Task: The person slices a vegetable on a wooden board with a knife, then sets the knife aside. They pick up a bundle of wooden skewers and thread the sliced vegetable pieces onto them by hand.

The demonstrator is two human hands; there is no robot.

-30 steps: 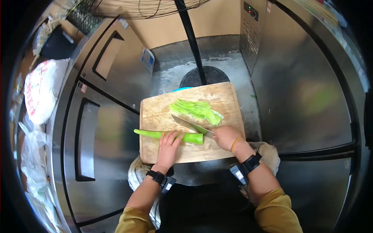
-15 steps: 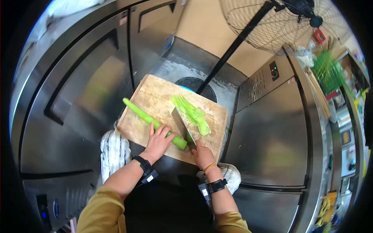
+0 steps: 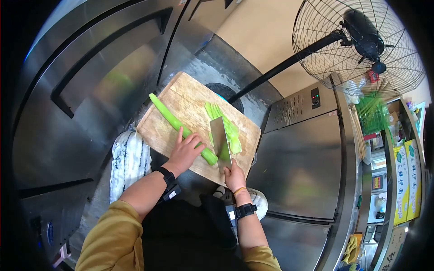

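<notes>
A long peeled celtuce stalk (image 3: 169, 118) lies across the wooden cutting board (image 3: 185, 92), its thick end toward me. My left hand (image 3: 186, 152) presses over that thick end, fingers curled on the stalk and thumb along its side. In my right hand (image 3: 235, 176) is the handle of a cleaver (image 3: 220, 139), its broad blade pointing away from me. The blade stands between the stalk's cut end and a fanned pile of thin celtuce slices (image 3: 232, 134), partly hiding the pile.
Steel refrigerator cabinets stand left (image 3: 115, 86) and right (image 3: 298, 167) of the board. Beyond it a black standing fan (image 3: 361, 36) leans over on its pole. Shelves at the far right hold yellow-green boxes (image 3: 407, 180). My knees flank the board's near edge.
The view has shifted and turned a little. The cleaver blade now shows more of its broad face and overlaps the slices. My left hand keeps its place on the stalk.
</notes>
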